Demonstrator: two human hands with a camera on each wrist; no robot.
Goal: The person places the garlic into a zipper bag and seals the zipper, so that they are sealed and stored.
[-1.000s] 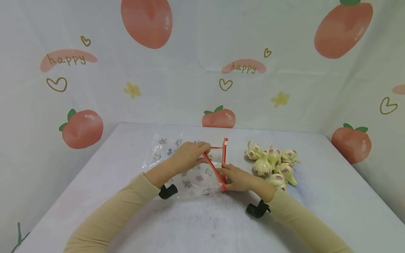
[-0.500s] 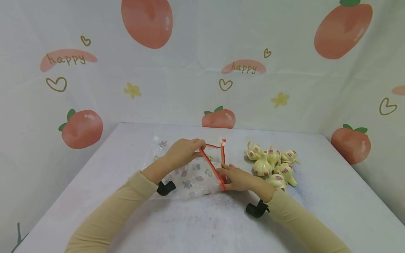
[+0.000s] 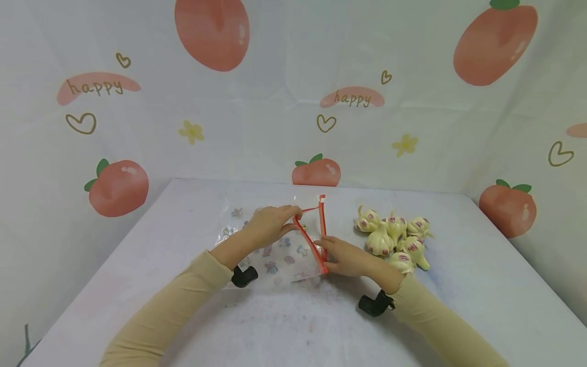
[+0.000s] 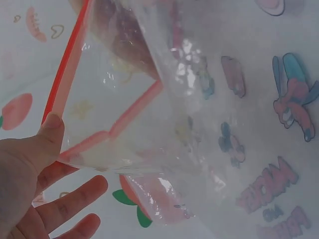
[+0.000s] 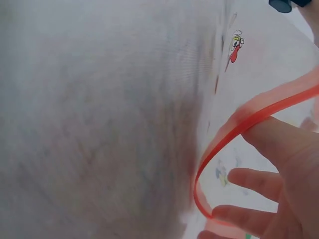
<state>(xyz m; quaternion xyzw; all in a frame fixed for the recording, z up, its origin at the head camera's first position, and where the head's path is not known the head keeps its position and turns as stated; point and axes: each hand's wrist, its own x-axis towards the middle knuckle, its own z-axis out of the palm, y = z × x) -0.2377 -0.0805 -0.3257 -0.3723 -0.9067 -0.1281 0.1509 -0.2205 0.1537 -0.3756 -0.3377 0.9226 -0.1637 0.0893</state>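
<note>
A clear zip bag [image 3: 289,260] with cartoon prints and a red zip edge lies on the table, its mouth spread and facing right. My left hand [image 3: 270,227] pinches the upper red edge [image 4: 67,64] between thumb and index finger; in the left wrist view its other fingers are spread. My right hand [image 3: 344,256] is at the near end of the mouth. In the right wrist view its thumb touches the inner side of the red edge [image 5: 259,113], and its straight fingers [image 5: 244,219] reach to the opposite edge. To its right lie several garlic bulbs [image 3: 379,240].
The white table [image 3: 284,326] runs back to a cloth backdrop [image 3: 257,132] printed with fruit, hearts and flowers. A black wrist camera [image 3: 244,277] sits under the left wrist, another black camera [image 3: 373,304] under the right.
My left hand shifts left with the red edge, widening the mouth, then comes back slightly right. The far corner of the bag's mouth is now a little higher. My right hand stays almost in place.
</note>
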